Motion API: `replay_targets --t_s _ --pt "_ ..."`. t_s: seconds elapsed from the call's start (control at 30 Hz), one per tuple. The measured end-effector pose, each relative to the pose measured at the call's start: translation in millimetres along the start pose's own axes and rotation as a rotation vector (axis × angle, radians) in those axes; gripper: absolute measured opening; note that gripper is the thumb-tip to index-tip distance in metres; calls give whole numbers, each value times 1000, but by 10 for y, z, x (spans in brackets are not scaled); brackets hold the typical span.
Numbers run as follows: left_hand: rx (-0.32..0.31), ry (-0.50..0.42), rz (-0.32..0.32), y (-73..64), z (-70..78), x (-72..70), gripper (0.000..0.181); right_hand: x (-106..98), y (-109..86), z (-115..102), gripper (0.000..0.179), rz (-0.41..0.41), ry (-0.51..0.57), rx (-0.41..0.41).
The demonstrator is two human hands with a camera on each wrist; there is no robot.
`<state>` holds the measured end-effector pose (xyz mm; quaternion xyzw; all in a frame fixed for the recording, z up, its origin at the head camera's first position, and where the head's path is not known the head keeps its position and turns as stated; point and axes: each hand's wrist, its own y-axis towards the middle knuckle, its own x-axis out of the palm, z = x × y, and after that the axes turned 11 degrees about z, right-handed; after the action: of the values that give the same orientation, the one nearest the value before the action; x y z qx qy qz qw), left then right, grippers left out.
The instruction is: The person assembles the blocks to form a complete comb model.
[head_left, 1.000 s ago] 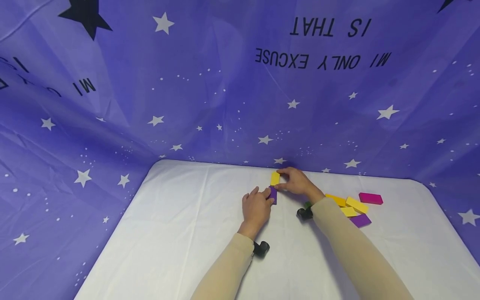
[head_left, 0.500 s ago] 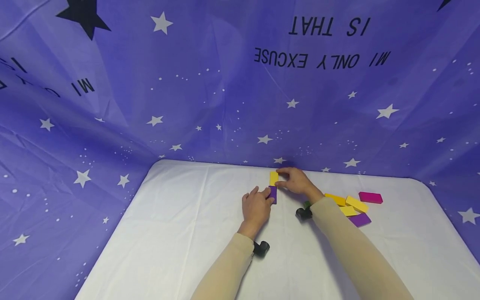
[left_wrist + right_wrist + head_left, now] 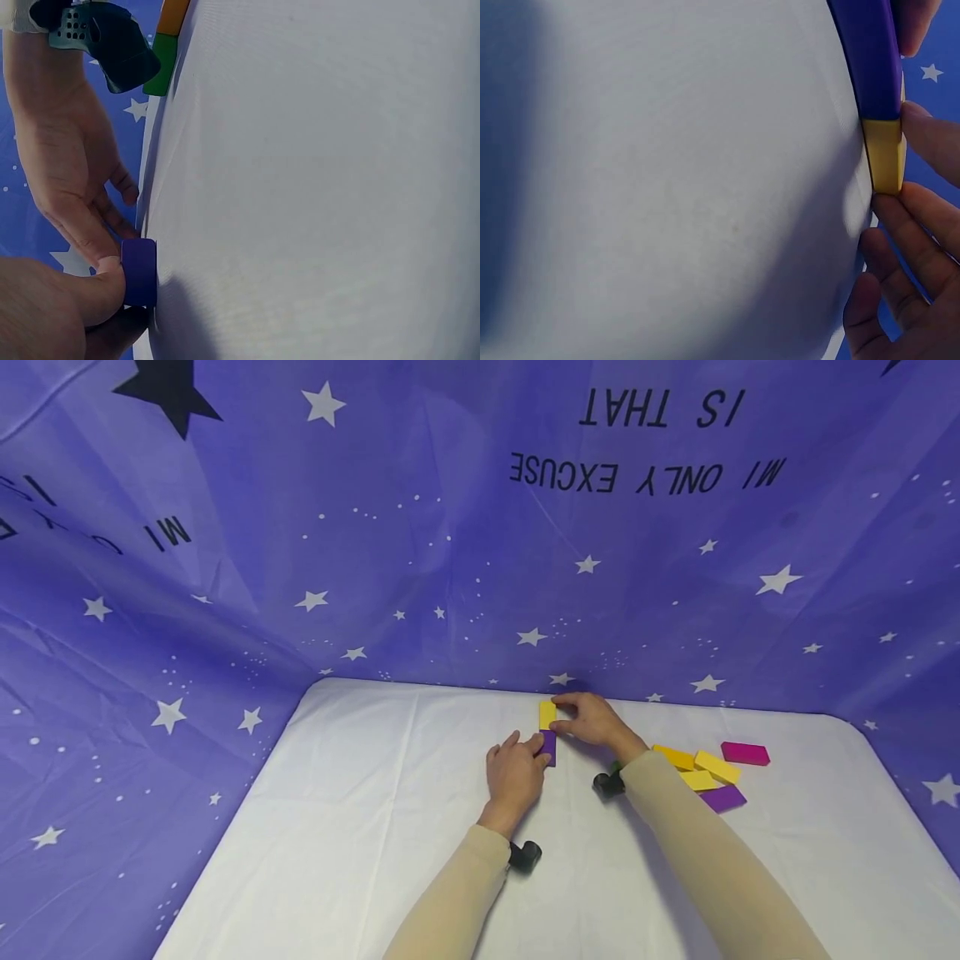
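Observation:
A yellow block (image 3: 548,715) and a purple block (image 3: 550,748) lie end to end near the back edge of the table. My left hand (image 3: 515,772) holds the purple block, its thumb and forefinger at the near part. In the left wrist view, my left thumb (image 3: 101,294) covers part of this purple block (image 3: 139,271). With thumb and fingers my right hand (image 3: 592,721) pinches the yellow block from its right side. The right wrist view shows the yellow block (image 3: 886,156) touching the purple block's end (image 3: 871,60).
To the right lie an orange-yellow block (image 3: 674,757), two yellow blocks (image 3: 717,767), a purple block (image 3: 723,798) and a magenta block (image 3: 746,753). A green block (image 3: 161,64) is mostly hidden by the right wrist in the head view. Star-printed purple cloth (image 3: 450,568) rises behind the white table (image 3: 337,827).
The yellow block has turned slightly and now stands straighter in line with the purple block. Both hands stay almost where they were.

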<state>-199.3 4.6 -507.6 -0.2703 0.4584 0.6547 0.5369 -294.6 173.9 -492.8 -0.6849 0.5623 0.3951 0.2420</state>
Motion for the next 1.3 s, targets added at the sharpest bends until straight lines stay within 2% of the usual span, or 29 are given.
replay_targets --t_s 0.27,0.73,1.0,1.17,1.3 --pt "7 -2 17 -6 6 -14 37 15 -7 12 56 13 13 -11" --pt "13 21 28 -27 23 39 34 25 -18 42 58 7 35 43" --pt "-20 -11 47 5 48 10 36 4 -51 43 60 36 43 30" --pt "-4 -10 88 52 -10 -1 36 -121 -151 31 59 67 69 25" --pt "37 -96 108 139 -109 -27 36 -335 -322 50 55 95 86 39"
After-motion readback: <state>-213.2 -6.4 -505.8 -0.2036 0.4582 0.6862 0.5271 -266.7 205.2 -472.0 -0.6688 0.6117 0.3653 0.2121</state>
